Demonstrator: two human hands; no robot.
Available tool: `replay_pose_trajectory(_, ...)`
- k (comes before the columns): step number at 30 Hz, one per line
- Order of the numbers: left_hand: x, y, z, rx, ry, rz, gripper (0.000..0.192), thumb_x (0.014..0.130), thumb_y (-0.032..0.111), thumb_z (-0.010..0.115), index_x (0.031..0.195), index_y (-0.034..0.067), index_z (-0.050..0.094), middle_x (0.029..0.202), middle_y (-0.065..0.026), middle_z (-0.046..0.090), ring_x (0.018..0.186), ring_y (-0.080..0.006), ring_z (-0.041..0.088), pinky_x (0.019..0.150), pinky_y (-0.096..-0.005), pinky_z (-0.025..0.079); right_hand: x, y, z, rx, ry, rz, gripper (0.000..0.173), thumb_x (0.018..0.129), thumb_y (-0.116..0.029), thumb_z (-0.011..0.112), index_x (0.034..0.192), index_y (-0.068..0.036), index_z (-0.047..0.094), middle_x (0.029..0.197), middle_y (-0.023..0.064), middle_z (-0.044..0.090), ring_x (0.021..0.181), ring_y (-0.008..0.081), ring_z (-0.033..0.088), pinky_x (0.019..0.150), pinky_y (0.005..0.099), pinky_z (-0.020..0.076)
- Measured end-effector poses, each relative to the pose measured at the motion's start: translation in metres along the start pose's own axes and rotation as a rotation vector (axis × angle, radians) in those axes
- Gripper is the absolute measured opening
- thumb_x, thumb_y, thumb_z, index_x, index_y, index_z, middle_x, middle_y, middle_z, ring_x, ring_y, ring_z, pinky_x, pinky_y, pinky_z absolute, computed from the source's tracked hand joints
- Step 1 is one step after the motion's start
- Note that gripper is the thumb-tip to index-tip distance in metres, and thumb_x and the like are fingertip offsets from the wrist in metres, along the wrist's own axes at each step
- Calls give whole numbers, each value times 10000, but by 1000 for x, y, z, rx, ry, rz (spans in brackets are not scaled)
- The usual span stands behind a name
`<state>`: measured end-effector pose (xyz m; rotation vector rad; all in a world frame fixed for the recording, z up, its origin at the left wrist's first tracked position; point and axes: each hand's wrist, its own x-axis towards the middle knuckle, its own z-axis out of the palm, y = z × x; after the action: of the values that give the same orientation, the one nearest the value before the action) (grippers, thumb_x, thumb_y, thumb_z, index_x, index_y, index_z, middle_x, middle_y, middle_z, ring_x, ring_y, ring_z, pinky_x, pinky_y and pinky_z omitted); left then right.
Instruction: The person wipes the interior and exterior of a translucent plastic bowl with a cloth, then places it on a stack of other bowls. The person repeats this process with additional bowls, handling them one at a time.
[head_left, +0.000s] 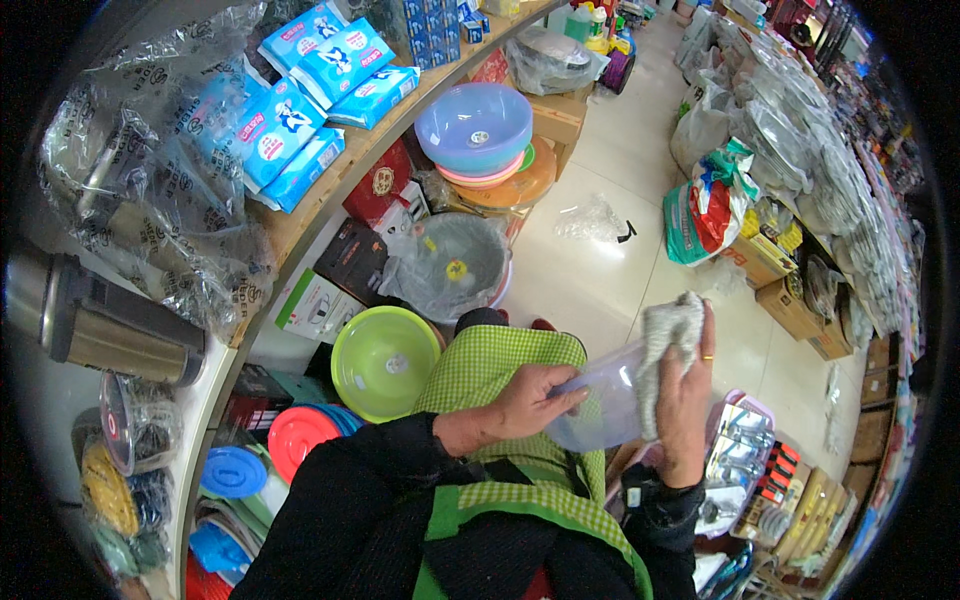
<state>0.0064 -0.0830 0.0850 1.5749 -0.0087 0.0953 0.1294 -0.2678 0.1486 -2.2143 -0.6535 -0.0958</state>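
A translucent pale-purple plastic container is held in front of the green checked apron. My left hand grips its near left edge, with the thumb on top and the fingers partly hidden behind the rim. At its right end, my right hand holds a grey-white cloth against the plastic. The cloth hangs between the palm and the container. A ring sits on one finger of my right hand.
Left of me, a green basin and a plastic-wrapped grey basin stand below a shelf edge with blue packets. Stacked basins are farther ahead. Packaged goods and cardboard boxes line the right.
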Motion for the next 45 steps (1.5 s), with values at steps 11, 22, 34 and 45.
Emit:
replay_pose_trajectory(11, -31, -12, -34, -360, -25, -132, 140, 951, 123, 613, 896, -3, 644, 749, -14, 633, 685, -79, 600, 632, -253, 490, -13, 106, -5, 940, -43, 625, 441, 1029, -344, 435, 1338, -36, 501, 1109, 75, 617, 935, 158, 614, 805, 265, 519)
replay_pose_trajectory(22, -32, -47, -43, -653, 402, -250, 230, 984, 262, 562, 850, 79, 599, 716, -6, 599, 618, -101, 550, 592, -250, 443, -63, 163, 64, 1135, 42, 672, 635, 1002, -526, 362, 1414, -46, 405, 1294, 155, 546, 1133, 290, 564, 974, 392, 478)
replay_pose_trajectory(34, -23, -66, -29, -720, 398, -266, 253, 1004, 336, 545, 877, 122, 588, 727, 20, 595, 626, -64, 530, 588, -220, 421, -119, 176, 94, 1253, 12, 808, 609, 1004, -503, 363, 1448, -87, 364, 1426, 94, 445, 1275, 290, 452, 1089, 419, 369)
replay_pose_trajectory(45, -23, -70, -37, -792, 447, -309, 271, 1012, 346, 527, 877, 122, 598, 750, 19, 625, 629, -61, 540, 596, -220, 432, -120, 191, 114, 1485, -3, 787, 585, 1021, -466, 354, 1475, -97, 333, 1454, 81, 416, 1308, 279, 417, 1113, 414, 337)
